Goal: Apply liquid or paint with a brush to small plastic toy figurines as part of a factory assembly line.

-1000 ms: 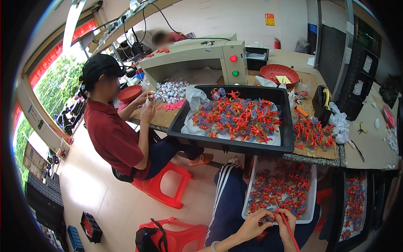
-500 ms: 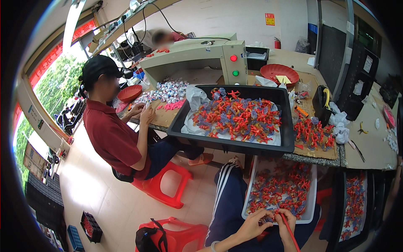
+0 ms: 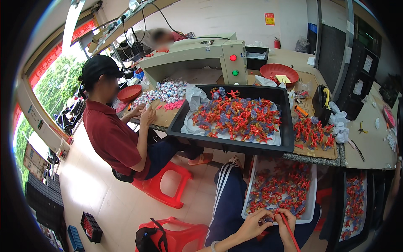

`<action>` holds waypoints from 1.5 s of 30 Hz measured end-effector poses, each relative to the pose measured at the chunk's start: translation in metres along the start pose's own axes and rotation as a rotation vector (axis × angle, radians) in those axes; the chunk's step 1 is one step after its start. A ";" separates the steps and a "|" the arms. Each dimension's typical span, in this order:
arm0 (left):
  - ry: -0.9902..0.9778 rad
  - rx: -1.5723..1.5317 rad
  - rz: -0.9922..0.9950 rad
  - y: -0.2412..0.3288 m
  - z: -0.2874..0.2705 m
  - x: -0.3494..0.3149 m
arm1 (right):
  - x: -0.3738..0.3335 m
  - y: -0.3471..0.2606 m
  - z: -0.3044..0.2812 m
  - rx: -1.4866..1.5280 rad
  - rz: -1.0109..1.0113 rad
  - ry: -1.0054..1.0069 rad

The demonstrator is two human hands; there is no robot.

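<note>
My left hand (image 3: pixel 252 226) is closed around a small red and blue plastic figure (image 3: pixel 268 217), mostly hidden by the fingers. My right hand (image 3: pixel 287 229) grips a slim red pen-like stick (image 3: pixel 290 233), its upper end pointing down toward the lower edge; its tip meets the figure between both hands. Whether the tip is a brush, I cannot make out. The hands are over the near edge of a white tray (image 3: pixel 248 189) on my lap, filled with similar figures (image 3: pixel 283 189).
A black tray (image 3: pixel 226 145) of figures sits on the bench, with more figures (image 3: pixel 312 133) to its right. At left a co-worker (image 3: pixel 111 134) sits on a red stool (image 3: pixel 172 180), handling a small white piece. Behind stands a beige machine (image 3: pixel 189 54). A red stool (image 3: pixel 189 235) is nearby.
</note>
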State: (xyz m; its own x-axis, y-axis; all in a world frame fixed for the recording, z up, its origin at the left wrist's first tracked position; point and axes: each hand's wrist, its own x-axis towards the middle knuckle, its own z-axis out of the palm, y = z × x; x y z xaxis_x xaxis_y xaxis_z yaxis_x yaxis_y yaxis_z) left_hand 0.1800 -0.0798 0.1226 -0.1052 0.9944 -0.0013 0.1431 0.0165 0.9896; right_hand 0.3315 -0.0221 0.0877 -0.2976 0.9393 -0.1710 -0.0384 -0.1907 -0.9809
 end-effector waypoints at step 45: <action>-0.011 0.003 -0.004 0.003 0.000 0.001 | 0.000 0.001 -0.003 -0.019 0.052 -0.006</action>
State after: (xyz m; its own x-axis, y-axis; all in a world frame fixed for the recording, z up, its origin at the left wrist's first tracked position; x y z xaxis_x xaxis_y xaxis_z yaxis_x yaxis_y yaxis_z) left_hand 0.1803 -0.0789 0.1258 -0.0953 0.9954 -0.0069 0.1451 0.0207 0.9892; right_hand 0.3348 -0.0213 0.0864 -0.3044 0.9265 -0.2211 -0.0045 -0.2335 -0.9723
